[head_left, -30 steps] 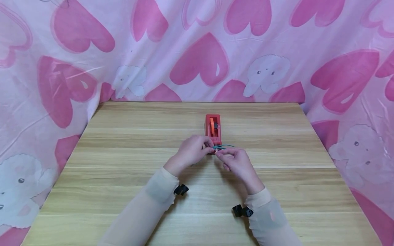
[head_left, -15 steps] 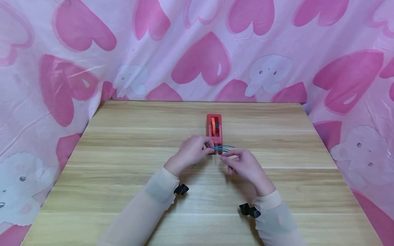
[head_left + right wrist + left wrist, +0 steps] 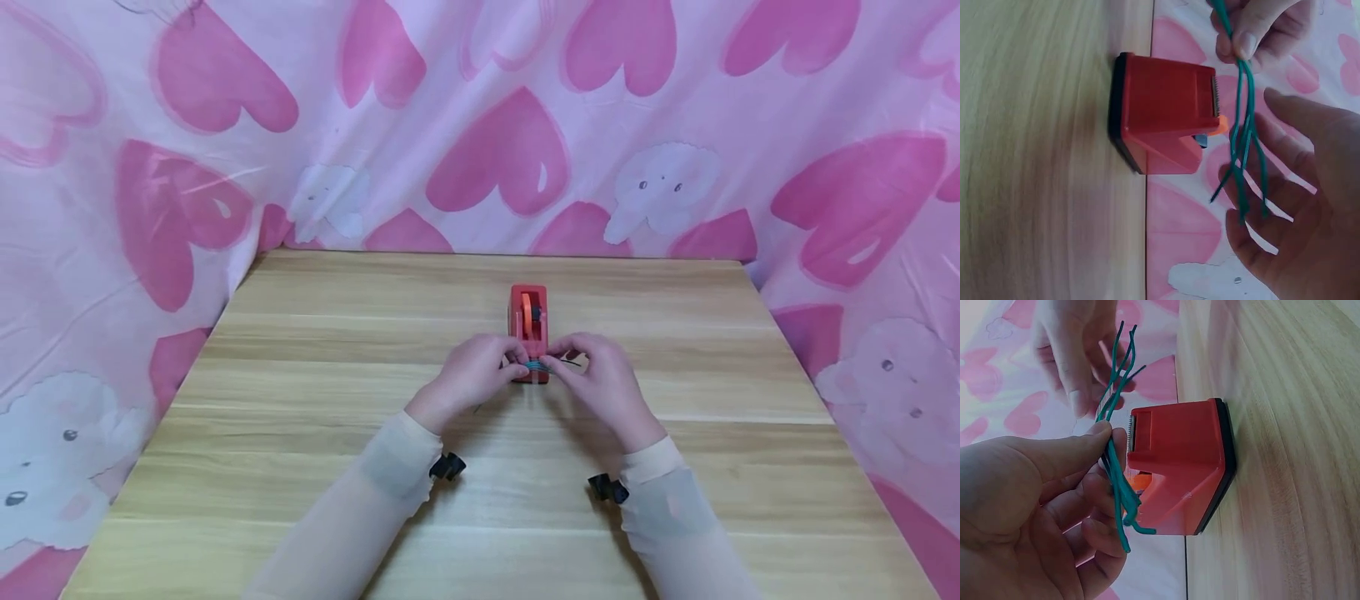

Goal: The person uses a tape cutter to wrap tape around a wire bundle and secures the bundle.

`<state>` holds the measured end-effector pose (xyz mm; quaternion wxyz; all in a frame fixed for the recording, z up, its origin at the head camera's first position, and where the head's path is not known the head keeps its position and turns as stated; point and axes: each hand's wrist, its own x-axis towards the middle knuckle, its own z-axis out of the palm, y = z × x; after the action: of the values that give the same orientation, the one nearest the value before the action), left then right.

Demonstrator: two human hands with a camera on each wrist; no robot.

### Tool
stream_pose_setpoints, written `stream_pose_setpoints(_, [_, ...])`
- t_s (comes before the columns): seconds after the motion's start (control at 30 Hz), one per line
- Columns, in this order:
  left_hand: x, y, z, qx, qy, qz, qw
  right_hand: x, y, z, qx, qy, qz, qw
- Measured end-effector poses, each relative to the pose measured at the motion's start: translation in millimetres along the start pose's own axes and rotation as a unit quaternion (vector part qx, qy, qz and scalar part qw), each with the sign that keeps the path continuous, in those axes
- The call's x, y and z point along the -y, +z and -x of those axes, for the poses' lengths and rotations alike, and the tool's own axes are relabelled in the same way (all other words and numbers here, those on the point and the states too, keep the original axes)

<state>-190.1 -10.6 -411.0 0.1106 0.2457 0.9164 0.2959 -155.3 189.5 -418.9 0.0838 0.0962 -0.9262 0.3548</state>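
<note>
A bundle of thin green wires is pinched between the thumb and index finger of my left hand, just in front of a red tape dispenser. Both ends of the bundle stick out loose, some bent. My right hand is at the bundle's right end, its fingers loosely spread behind the wire ends and its thumb apart from them. A clear strip of tape shows faintly below the wires at the dispenser's front. The dispenser's toothed cutter faces the wires.
The dispenser stands on a wooden table and has an orange tape roll inside. Behind the table hangs a pink curtain with hearts. Black wrist cameras sit on both cream sleeves.
My right hand first drew back from the tape at the dispenser's front, then rose to the right end of the wires. The left hand keeps its pinch on them.
</note>
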Motion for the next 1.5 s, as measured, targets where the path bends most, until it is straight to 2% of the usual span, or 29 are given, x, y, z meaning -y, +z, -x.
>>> stream_pose_setpoints(0.17, [-1.6, -2.0, 0.0, -0.005, 0.003, -0.004, 1.0000, -5.7, 2.7, -3.0, 0.035, 0.017, -0.042, 0.9984])
stream_pose_setpoints(0.43, [-5.7, -6.6, -1.2, -0.018, 0.012, -0.030, 0.9993, -7.7, 3.1, -4.4, 0.051, 0.025, -0.081, 0.9951])
stream_pose_setpoints(0.63, [-9.1, -9.0, -1.9, -0.026, 0.018, -0.052, 0.9982, -5.0, 2.6, -3.1, 0.072, 0.048, -0.110, 0.9901])
stream_pose_setpoints(0.9, [-9.3, -9.6, -1.9, -0.019, 0.017, 0.013, 0.9996, -4.9, 3.9, -2.5, 0.050, 0.006, -0.074, 0.9960])
stream_pose_setpoints(1.03, [-9.6, -10.6, -1.6, -0.015, 0.018, 0.032, 0.9992, -7.2, 5.0, -1.1, 0.037, -0.023, -0.049, 0.9978])
stream_pose_setpoints(1.27, [-9.2, -12.2, 1.8, -0.006, 0.005, 0.037, 0.9993, -9.5, 7.1, 1.3, 0.016, -0.069, -0.012, 0.9974])
stream_pose_setpoints(1.4, [-6.8, -12.0, 3.9, -0.002, 0.018, 0.017, 0.9997, -9.1, 9.2, 2.2, 0.018, -0.083, 0.008, 0.9963])
stream_pose_setpoints(1.5, [-5.6, -11.7, 4.2, -0.002, 0.030, 0.001, 0.9995, -7.9, 9.6, 3.0, 0.020, -0.076, 0.021, 0.9967])
